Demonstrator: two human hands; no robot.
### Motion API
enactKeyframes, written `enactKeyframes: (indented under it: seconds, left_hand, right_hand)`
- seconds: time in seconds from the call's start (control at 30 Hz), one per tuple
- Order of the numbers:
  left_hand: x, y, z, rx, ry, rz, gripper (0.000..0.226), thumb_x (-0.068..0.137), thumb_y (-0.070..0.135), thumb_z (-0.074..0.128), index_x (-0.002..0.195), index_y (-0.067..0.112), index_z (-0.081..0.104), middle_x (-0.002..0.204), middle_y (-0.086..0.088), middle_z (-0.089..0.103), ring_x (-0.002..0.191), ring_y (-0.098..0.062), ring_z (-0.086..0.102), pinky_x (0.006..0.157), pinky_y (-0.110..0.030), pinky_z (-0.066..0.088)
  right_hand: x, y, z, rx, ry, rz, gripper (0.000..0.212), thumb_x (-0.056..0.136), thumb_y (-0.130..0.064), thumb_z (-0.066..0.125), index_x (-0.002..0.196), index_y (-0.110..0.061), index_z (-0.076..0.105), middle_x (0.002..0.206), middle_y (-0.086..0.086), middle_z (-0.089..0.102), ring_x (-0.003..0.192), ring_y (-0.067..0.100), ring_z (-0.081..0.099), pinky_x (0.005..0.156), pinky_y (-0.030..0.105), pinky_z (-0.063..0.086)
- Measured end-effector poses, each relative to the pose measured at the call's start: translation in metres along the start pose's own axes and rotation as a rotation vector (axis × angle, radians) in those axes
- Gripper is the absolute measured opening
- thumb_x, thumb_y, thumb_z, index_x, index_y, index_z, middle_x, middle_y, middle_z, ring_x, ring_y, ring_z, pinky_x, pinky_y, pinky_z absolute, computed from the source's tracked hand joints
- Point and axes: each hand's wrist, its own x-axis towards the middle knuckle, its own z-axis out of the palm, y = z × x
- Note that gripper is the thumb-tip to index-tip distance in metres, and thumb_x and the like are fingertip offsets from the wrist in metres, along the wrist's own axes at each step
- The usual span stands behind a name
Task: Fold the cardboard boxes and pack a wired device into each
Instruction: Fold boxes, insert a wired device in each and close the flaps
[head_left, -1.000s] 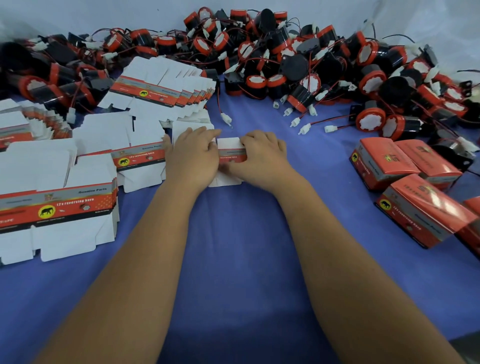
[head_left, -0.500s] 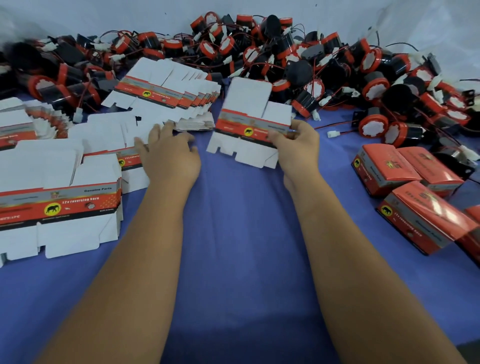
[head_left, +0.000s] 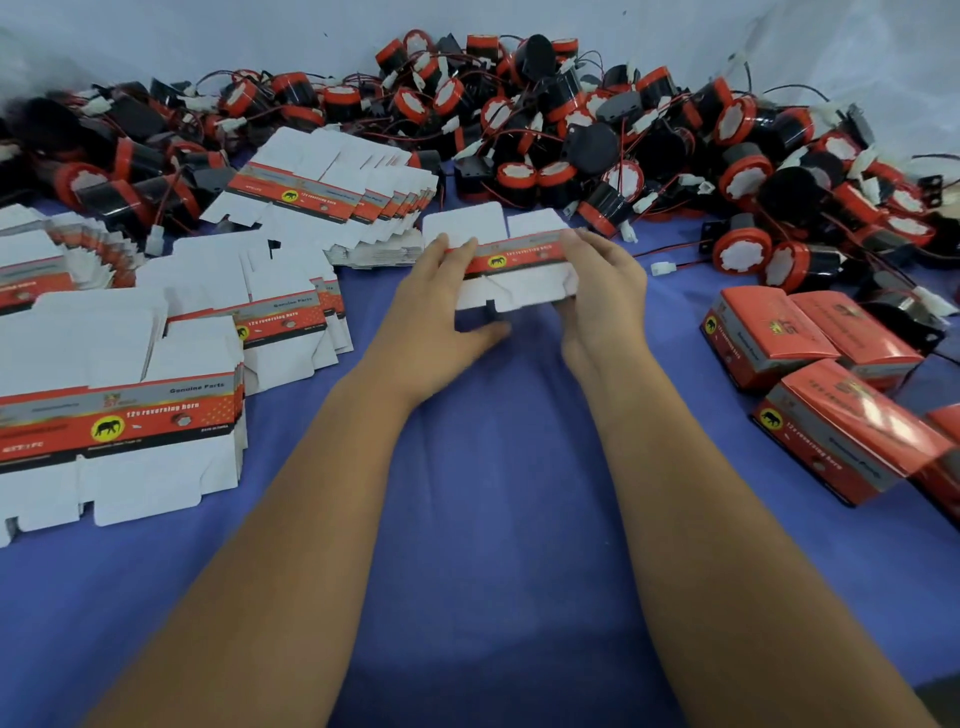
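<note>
Both the left hand (head_left: 441, 291) and right hand (head_left: 597, 291) grip the flat box blank (head_left: 511, 260) (squeeze its side creases evenly to open it square).

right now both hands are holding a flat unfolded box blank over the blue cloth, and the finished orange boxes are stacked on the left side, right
Not quite. The head view shows the finished orange boxes on the right side, not the left. The rest holds: the left hand and right hand hold the flat box blank over the blue cloth.

Left box stack (head_left: 21, 431) — edge-cropped
</note>
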Motion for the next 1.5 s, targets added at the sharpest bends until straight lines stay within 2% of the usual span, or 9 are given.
enactKeyframes:
  seconds: [0.13,0.37,0.5,0.63,0.73,0.9,1.27,1.37,1.5]
  left_hand:
    - [0.003,0.002,-0.003,-0.146,0.023,-0.055,0.069,0.097,0.03,0.062,0.155,0.018,0.028,0.163,-0.007,0.019,0.15,-0.016,0.017,0.121,-0.036,0.025]
    - [0.0,0.004,-0.001,-0.279,-0.005,-0.005,0.05,0.106,0.029,0.043,0.154,0.022,0.029,0.148,0.023,0.028,0.124,0.034,0.013,0.096,0.009,0.013]
    - [-0.002,0.003,-0.004,-0.337,0.078,-0.057,0.045,0.109,0.032,0.033,0.153,0.026,0.032,0.155,0.007,0.037,0.136,0.002,0.031,0.099,0.002,0.028]
    - [-0.003,0.002,-0.002,-0.045,0.026,0.11,0.042,0.109,0.026,0.031,0.151,0.029,0.038,0.148,-0.007,0.045,0.145,-0.031,0.026,0.119,-0.036,0.021]
    - [-0.002,0.002,0.001,-0.004,-0.007,0.087,0.041,0.108,0.032,0.031,0.149,0.039,0.036,0.162,-0.007,0.025,0.153,-0.027,0.004,0.12,-0.036,0.014]
    - [-0.004,0.011,-0.003,-0.234,0.245,0.15,0.039,0.108,0.027,0.03,0.144,0.028,0.046,0.159,-0.003,0.034,0.152,-0.018,0.016,0.119,-0.019,0.011]
    - [0.0,0.012,-0.012,-0.73,0.576,-0.147,0.03,0.106,0.034,0.023,0.091,0.033,0.049,0.106,0.017,0.059,0.1,0.003,0.055,0.097,-0.027,0.043]
    - [0.005,0.008,-0.016,-0.842,0.61,-0.21,0.031,0.105,0.034,0.024,0.087,0.03,0.049,0.105,0.004,0.062,0.102,-0.013,0.059,0.102,-0.043,0.045]
    - [0.007,0.01,-0.018,-0.932,0.521,-0.259,0.03,0.103,0.034,0.027,0.089,0.025,0.051,0.109,-0.011,0.061,0.109,-0.029,0.058,0.107,-0.056,0.039]
  right_hand:
    - [-0.014,0.001,0.008,-0.067,-0.358,-0.098,0.03,0.088,-0.002,0.068,0.117,-0.004,0.059,0.108,0.012,0.07,0.099,0.025,0.068,0.092,0.044,0.055]
    - [-0.02,0.008,0.007,-0.243,-0.45,-0.183,0.039,0.088,0.006,0.064,0.123,-0.009,0.054,0.12,0.01,0.066,0.113,0.026,0.063,0.098,0.043,0.052]
    - [-0.018,0.006,0.008,-0.315,-0.363,-0.193,0.038,0.092,0.002,0.06,0.124,-0.017,0.052,0.099,-0.005,0.07,0.088,0.015,0.065,0.075,0.022,0.053]
    - [-0.013,0.01,0.007,-0.314,-0.165,-0.23,0.042,0.087,0.002,0.061,0.123,-0.02,0.055,0.107,-0.002,0.066,0.093,0.015,0.061,0.081,0.033,0.056]
    - [-0.008,0.009,0.003,-0.357,-0.078,-0.278,0.06,0.085,0.001,0.063,0.137,-0.024,0.047,0.119,-0.006,0.062,0.101,0.009,0.062,0.085,0.025,0.055]
    - [-0.011,0.014,0.002,-0.743,-0.172,-0.445,0.064,0.081,0.004,0.054,0.136,-0.029,0.05,0.117,-0.016,0.055,0.097,0.002,0.052,0.07,0.005,0.043]
    - [-0.026,0.008,0.005,-0.85,-0.589,-0.434,0.069,0.08,-0.034,0.078,0.141,-0.018,0.049,0.148,-0.009,0.036,0.14,0.008,0.03,0.114,0.035,0.032]
    - [-0.027,0.009,0.006,-0.951,-0.662,-0.505,0.083,0.074,-0.035,0.084,0.145,-0.02,0.043,0.153,-0.008,0.035,0.142,0.008,0.028,0.115,0.032,0.029]
    - [-0.026,0.01,0.008,-0.825,-0.452,-0.666,0.053,0.079,-0.038,0.078,0.127,-0.028,0.057,0.124,-0.016,0.055,0.12,0.007,0.043,0.104,0.024,0.036]
